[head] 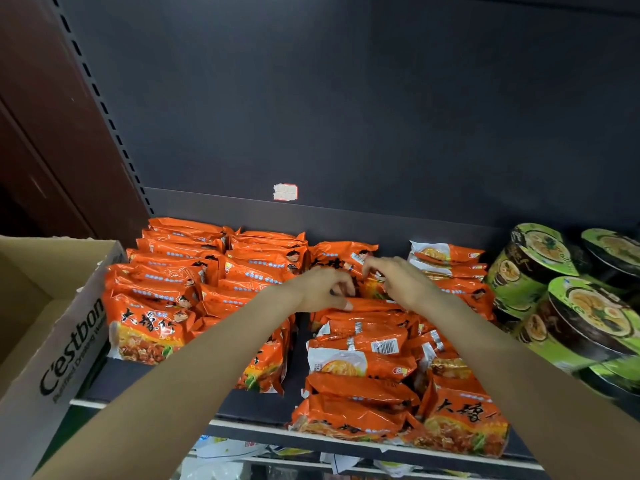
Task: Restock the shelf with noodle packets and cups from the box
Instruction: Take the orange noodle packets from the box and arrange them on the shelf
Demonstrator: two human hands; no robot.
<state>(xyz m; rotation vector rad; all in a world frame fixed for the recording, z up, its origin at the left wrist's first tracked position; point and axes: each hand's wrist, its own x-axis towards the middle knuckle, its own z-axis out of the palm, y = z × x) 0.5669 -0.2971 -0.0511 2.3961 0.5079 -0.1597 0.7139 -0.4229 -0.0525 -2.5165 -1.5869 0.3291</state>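
We are reaching both arms over the shelf [263, 407]. Our left hand [323, 289] is curling its fingers narrow onto the top edge of an orange noodle packet [374, 304] lying just under it, and our right hand [398, 280], close beside it, is pinching the same packet from the other side. More orange packets are standing in rows to the left of our left hand, green noodle cups [568, 306] are sitting well right of our right hand, and the box [72, 337] is resting far left.
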